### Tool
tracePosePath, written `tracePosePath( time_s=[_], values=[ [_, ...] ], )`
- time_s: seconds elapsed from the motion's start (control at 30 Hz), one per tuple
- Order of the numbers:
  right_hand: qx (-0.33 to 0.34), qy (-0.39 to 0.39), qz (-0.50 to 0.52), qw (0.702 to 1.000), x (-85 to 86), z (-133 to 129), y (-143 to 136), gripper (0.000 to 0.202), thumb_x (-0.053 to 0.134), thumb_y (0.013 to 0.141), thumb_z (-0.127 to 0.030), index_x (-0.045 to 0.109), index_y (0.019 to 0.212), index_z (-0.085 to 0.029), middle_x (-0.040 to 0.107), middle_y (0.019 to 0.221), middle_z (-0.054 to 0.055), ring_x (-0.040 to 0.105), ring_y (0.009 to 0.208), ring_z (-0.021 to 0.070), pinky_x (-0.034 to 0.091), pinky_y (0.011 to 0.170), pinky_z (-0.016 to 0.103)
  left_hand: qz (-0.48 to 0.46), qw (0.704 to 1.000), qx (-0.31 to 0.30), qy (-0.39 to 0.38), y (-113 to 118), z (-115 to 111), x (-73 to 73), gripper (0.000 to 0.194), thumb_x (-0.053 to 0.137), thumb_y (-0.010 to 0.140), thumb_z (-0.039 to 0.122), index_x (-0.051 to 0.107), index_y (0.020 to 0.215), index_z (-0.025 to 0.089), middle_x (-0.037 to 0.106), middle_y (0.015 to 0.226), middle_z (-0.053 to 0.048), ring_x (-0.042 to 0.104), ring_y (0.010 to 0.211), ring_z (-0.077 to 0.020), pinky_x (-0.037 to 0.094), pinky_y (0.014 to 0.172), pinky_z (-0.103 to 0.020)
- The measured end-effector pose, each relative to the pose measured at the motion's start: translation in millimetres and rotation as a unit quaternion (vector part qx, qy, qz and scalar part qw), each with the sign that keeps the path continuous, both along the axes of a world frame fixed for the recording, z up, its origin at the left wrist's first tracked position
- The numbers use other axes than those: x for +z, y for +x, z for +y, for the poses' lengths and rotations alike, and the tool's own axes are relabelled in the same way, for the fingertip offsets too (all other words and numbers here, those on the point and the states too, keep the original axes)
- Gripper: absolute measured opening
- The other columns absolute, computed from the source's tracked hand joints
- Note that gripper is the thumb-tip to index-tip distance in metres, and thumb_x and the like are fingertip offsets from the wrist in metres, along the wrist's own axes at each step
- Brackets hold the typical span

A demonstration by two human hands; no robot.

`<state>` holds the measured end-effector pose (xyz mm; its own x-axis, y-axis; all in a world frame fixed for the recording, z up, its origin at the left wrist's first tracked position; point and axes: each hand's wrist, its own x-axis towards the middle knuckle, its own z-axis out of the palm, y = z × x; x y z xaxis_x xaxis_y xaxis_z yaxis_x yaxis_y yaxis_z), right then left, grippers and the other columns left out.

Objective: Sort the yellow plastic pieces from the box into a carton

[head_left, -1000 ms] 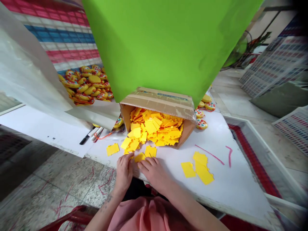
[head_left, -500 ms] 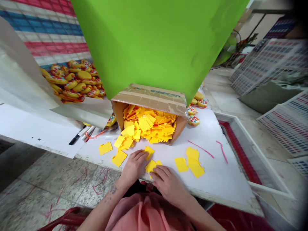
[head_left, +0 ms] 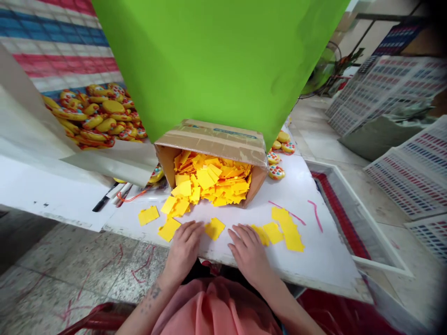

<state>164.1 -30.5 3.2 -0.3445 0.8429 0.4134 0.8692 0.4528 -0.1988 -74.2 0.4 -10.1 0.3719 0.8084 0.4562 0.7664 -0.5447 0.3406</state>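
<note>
My left hand [head_left: 186,242] lies on the white tabletop, fingers stretched forward and holding nothing. Just right of its fingertips is a small yellow card piece [head_left: 214,228]; another yellow piece [head_left: 169,229] lies on its left side. My right hand [head_left: 248,246] rests palm down with spread fingers, its outer fingers against a yellow piece [head_left: 261,235] that they partly cover. Beyond that piece, several more yellow pieces [head_left: 288,228] lie joined or overlapping. Ahead of both hands, a cardboard box [head_left: 213,139] lies on its side, with many yellow pieces [head_left: 209,179] spilling from its opening.
A large green panel [head_left: 216,65] stands behind the box. Round yellow toy-like pieces [head_left: 101,116] are heaped at the left, with a few [head_left: 276,172] at the right. Pens [head_left: 120,194] lie left of the box. A white frame [head_left: 356,209] stands beyond the table's right edge.
My right hand has moved right, pushing yellow pieces toward the joined group. My left hand has drawn back from the piece at its fingertips. The view has shifted slightly.
</note>
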Motion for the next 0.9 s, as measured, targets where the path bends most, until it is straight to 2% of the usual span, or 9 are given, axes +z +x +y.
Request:
tracePosePath(
  time_s=[0.1, 0.17, 0.27, 0.33, 0.57, 0.67, 0.7, 0.77, 0.9],
  values=[
    [0.009, -0.041, -0.006, 0.999, 0.2, 17.4, -33.9, 0.039, 0.058, 0.09, -0.027, 0.057, 0.127, -0.017, 0.052, 0.137, 0.014, 0.045, 0.126, 0.0314, 0.037, 0.107, 0.05, 0.019, 0.983, 0.182, 0.021, -25.7, -2.0, -0.4, 0.026, 0.054, 0.089, 0.023, 0.058, 0.114, 0.019, 0.058, 0.124, -0.014, 0.052, 0.114, -0.0327, 0.044, 0.094, -0.052],
    [0.017, -0.068, -0.007, 0.998, -0.6, 25.8, -48.8, 0.044, 0.063, 0.087, -0.032, 0.056, 0.128, -0.019, 0.049, 0.14, 0.013, 0.043, 0.128, 0.032, 0.037, 0.107, 0.051, 0.025, 0.973, 0.23, 0.005, -41.9, -2.5, -4.6, 0.024, 0.056, 0.087, 0.025, 0.058, 0.11, 0.018, 0.058, 0.121, -0.015, 0.055, 0.109, -0.0336, 0.047, 0.089, -0.052],
    [0.041, -0.096, 0.001, 0.995, -1.6, 30.0, -56.9, 0.039, 0.063, 0.087, -0.028, 0.058, 0.125, -0.021, 0.055, 0.135, 0.011, 0.047, 0.124, 0.0288, 0.041, 0.103, 0.046, 0.007, 0.983, 0.185, -0.012, -50.3, -5.5, -12.9, 0.02, 0.054, 0.088, 0.021, 0.055, 0.108, 0.018, 0.062, 0.112, -0.012, 0.058, 0.106, -0.0298, 0.048, 0.09, -0.047],
    [0.041, -0.101, 0.006, 0.994, -1.9, 27.8, -53.2, 0.037, 0.06, 0.088, -0.024, 0.058, 0.125, -0.021, 0.059, 0.129, 0.009, 0.051, 0.118, 0.0266, 0.043, 0.099, 0.043, -0.014, 0.988, 0.151, -0.015, -40.3, -9.7, -15.8, 0.021, 0.055, 0.088, 0.02, 0.054, 0.109, 0.019, 0.063, 0.111, -0.01, 0.058, 0.107, -0.0277, 0.049, 0.091, -0.045],
    [-0.045, -0.058, -0.045, 0.996, -5.7, 12.3, 7.7, 0.039, 0.054, 0.089, -0.021, 0.056, 0.127, -0.017, 0.06, 0.125, 0.012, 0.054, 0.11, 0.0292, 0.041, 0.094, 0.046, -0.045, 0.996, -0.008, -0.079, 53.4, -15.7, -1.4, 0.028, 0.06, 0.086, 0.018, 0.054, 0.113, 0.02, 0.061, 0.116, -0.008, 0.056, 0.113, -0.0242, 0.047, 0.097, -0.042],
    [-0.074, -0.027, -0.057, 0.995, -4.5, 9.1, 26.7, 0.038, 0.052, 0.09, -0.023, 0.056, 0.127, -0.014, 0.059, 0.127, 0.014, 0.051, 0.114, 0.0314, 0.039, 0.094, 0.048, -0.042, 0.996, -0.053, -0.065, 69.1, -4.0, 6.0, 0.036, 0.065, 0.085, 0.029, 0.053, 0.118, 0.019, 0.06, 0.122, -0.01, 0.053, 0.117, -0.0264, 0.046, 0.098, -0.043],
    [-0.072, -0.018, -0.055, 0.996, -3.1, 9.2, 26.9, 0.038, 0.051, 0.091, -0.024, 0.056, 0.127, -0.014, 0.058, 0.128, 0.014, 0.05, 0.116, 0.0317, 0.039, 0.095, 0.048, -0.043, 0.997, -0.043, -0.051, 64.7, 1.7, 7.8, 0.038, 0.064, 0.085, 0.031, 0.053, 0.12, 0.019, 0.058, 0.125, -0.011, 0.051, 0.119, -0.0274, 0.045, 0.099, -0.044],
    [-0.052, -0.01, -0.045, 0.998, 1.2, 12.7, 16.8, 0.036, 0.05, 0.092, -0.023, 0.056, 0.126, -0.014, 0.058, 0.128, 0.013, 0.048, 0.117, 0.031, 0.038, 0.096, 0.048, -0.052, 0.998, 0.026, -0.014, 42.0, 14.6, 9.8, 0.037, 0.059, 0.088, 0.028, 0.052, 0.123, 0.019, 0.056, 0.129, -0.013, 0.049, 0.122, -0.0285, 0.043, 0.1, -0.047],
    [0.02, -0.012, -0.024, 0.999, 12.9, 36.3, -33.8, 0.034, 0.049, 0.093, -0.02, 0.057, 0.126, -0.014, 0.059, 0.129, 0.011, 0.048, 0.116, 0.027, 0.038, 0.098, 0.043, -0.044, 0.978, 0.205, 0.018, -29.3, 38.1, 7.7, 0.038, 0.05, 0.091, 0.022, 0.05, 0.129, 0.018, 0.053, 0.134, -0.015, 0.045, 0.127, -0.0311, 0.039, 0.102, -0.051]
  ],
)
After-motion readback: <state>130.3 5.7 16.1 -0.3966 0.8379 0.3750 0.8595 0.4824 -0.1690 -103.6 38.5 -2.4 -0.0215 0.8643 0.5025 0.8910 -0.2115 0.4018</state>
